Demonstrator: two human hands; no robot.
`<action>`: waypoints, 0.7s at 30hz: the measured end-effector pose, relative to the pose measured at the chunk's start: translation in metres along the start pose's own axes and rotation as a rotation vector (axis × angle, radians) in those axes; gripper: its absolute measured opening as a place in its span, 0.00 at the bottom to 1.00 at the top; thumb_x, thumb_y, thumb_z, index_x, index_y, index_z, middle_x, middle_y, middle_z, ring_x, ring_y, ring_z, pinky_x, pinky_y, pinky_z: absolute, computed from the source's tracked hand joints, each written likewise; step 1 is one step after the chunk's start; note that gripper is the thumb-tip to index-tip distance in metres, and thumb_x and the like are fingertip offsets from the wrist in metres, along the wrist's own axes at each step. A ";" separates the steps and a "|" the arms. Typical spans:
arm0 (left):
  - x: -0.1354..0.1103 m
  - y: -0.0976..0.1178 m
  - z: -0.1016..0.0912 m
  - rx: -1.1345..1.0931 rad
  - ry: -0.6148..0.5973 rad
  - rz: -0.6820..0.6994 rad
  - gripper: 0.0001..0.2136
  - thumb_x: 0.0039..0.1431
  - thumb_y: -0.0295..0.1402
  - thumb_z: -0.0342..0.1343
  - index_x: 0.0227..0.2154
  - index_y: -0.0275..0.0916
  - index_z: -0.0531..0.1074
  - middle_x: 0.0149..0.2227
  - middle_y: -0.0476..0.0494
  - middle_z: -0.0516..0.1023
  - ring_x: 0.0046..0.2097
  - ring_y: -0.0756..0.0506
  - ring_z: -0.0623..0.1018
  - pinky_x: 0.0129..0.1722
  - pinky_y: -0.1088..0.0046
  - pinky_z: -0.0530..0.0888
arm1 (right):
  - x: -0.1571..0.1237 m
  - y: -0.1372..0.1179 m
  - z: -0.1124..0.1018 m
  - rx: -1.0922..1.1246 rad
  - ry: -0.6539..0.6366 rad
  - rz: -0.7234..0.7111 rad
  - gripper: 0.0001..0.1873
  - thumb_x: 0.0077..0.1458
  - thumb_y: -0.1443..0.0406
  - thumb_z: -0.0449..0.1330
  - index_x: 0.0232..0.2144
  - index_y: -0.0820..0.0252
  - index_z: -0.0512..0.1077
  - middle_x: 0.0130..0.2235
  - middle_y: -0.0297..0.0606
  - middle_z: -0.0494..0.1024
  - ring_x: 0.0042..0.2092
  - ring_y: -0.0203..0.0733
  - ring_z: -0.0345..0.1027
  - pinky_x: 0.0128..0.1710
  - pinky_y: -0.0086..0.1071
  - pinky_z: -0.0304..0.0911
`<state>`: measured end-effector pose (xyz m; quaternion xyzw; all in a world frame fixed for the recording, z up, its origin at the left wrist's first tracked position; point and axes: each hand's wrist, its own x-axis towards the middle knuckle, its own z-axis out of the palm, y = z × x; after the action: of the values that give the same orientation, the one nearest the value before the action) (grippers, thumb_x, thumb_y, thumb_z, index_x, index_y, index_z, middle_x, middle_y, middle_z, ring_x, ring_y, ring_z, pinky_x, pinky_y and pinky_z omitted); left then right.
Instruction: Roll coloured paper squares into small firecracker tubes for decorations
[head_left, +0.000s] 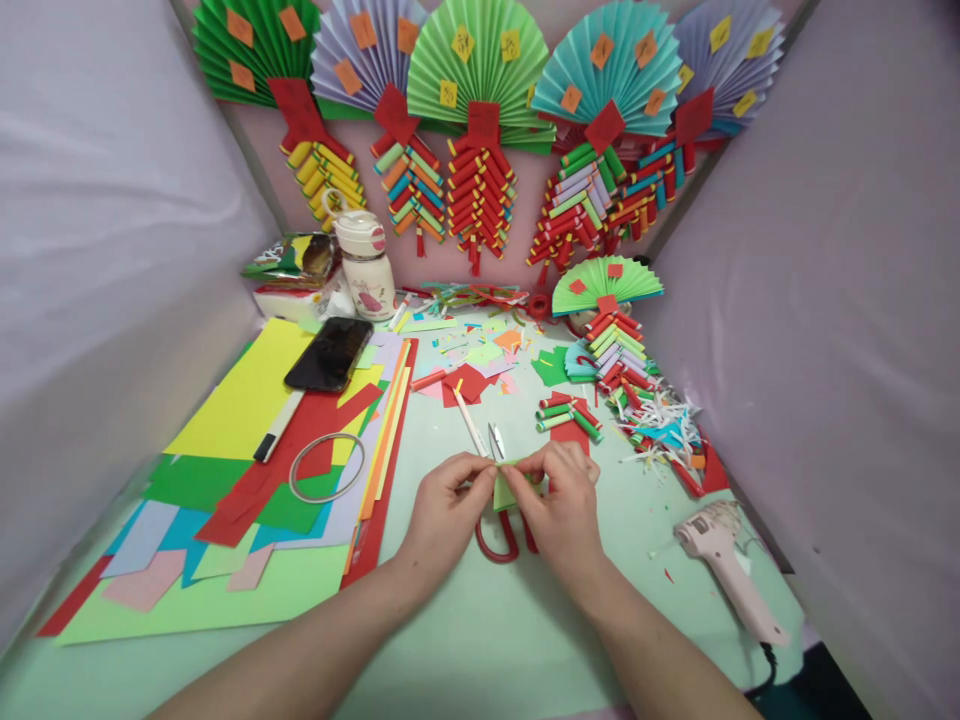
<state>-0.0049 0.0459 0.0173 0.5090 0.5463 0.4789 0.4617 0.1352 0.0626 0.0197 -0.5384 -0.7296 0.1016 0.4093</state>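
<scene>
A small piece of light green paper (507,490) is pinched between my two hands above the middle of the table. My left hand (454,505) grips its left edge with thumb and forefinger. My right hand (562,500) grips its right side, fingers curled. Beneath the paper lie scissors (496,552) with red handles toward me and blades pointing away, partly covered by my hands. Just beyond, a white pen (471,422) rests on the table. Rolled red and green paper tubes (570,415) lie beyond my right hand, by a red paper piece (571,436).
Stacked coloured paper (247,400) fills the left side, with a phone (330,354), marker (279,428) and silver ring (294,478) on top. A bottle (369,270) stands behind. At right are a glue gun (731,575) and paper shreds (664,425). Paper fans (480,70) hang at the back.
</scene>
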 end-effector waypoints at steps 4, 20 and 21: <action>0.004 0.002 -0.004 0.015 0.060 -0.015 0.08 0.55 0.35 0.53 0.28 0.37 0.74 0.29 0.48 0.75 0.33 0.48 0.73 0.34 0.76 0.70 | 0.002 0.001 -0.007 0.027 -0.014 0.012 0.08 0.55 0.61 0.60 0.26 0.57 0.69 0.27 0.31 0.71 0.35 0.40 0.61 0.40 0.36 0.49; 0.005 0.006 -0.007 -0.019 0.068 -0.043 0.09 0.57 0.37 0.53 0.28 0.38 0.72 0.28 0.50 0.73 0.32 0.50 0.72 0.33 0.77 0.69 | 0.009 0.015 -0.009 0.590 -0.145 0.388 0.07 0.55 0.61 0.56 0.27 0.58 0.66 0.35 0.35 0.72 0.38 0.40 0.65 0.37 0.32 0.59; 0.005 0.007 -0.007 -0.023 0.066 -0.043 0.08 0.56 0.37 0.53 0.28 0.38 0.72 0.28 0.50 0.73 0.32 0.50 0.72 0.33 0.77 0.69 | 0.009 0.016 -0.008 0.606 -0.154 0.413 0.07 0.55 0.61 0.57 0.27 0.58 0.66 0.36 0.36 0.73 0.38 0.40 0.66 0.36 0.32 0.59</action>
<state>-0.0115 0.0505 0.0248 0.4757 0.5666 0.4916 0.4594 0.1511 0.0742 0.0200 -0.5193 -0.5712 0.4334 0.4651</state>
